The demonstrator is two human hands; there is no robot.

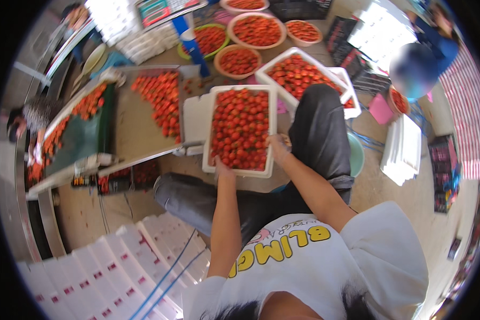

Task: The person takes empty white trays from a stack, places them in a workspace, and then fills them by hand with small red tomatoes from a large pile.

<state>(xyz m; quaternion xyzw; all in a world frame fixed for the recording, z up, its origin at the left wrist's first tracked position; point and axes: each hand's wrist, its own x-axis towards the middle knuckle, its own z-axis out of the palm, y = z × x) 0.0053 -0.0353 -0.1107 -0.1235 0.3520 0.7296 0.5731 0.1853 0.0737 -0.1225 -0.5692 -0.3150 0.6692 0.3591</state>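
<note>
Shirt: nearest us, a white shirt [309, 272] carries bold yellow letters with dark outlines, upside down from here, beside smaller, fainter print.
White stack: at lower left we see stacked foam boxes [98, 261] with small pink marks, too small to read, crossed by blue straps [172, 273].
Trousers: dark trousers [319, 133] cover two bent, spread legs.
Left hand: the left hand [225, 172] grips the near wall of a box, its fingertips reaching the fruit.
Right hand: the right hand [279, 150] clasps the right wall; we cannot see all its fingers.
Box: between the knees, the white box [273, 109] is filled with small red fruit [241, 125] topped with green.
Left table: a tray [130, 128] bears loose fruit along its right side; more lies on a green belt [97, 141] beyond. Dark crates [124, 182] below also contain fruit.
Far box: just past the first, another white box [276, 96] is heaped with fruit.
Basins: farther off we find peach basins [230, 37] and a lime basin [226, 41], all holding fruit.
Scale: at the top edge, a scale [162, 12] has a teal and red panel; its print is unreadable.
Person: at upper right, someone in blue [447, 50] is beside a fruit-filled basin.
</note>
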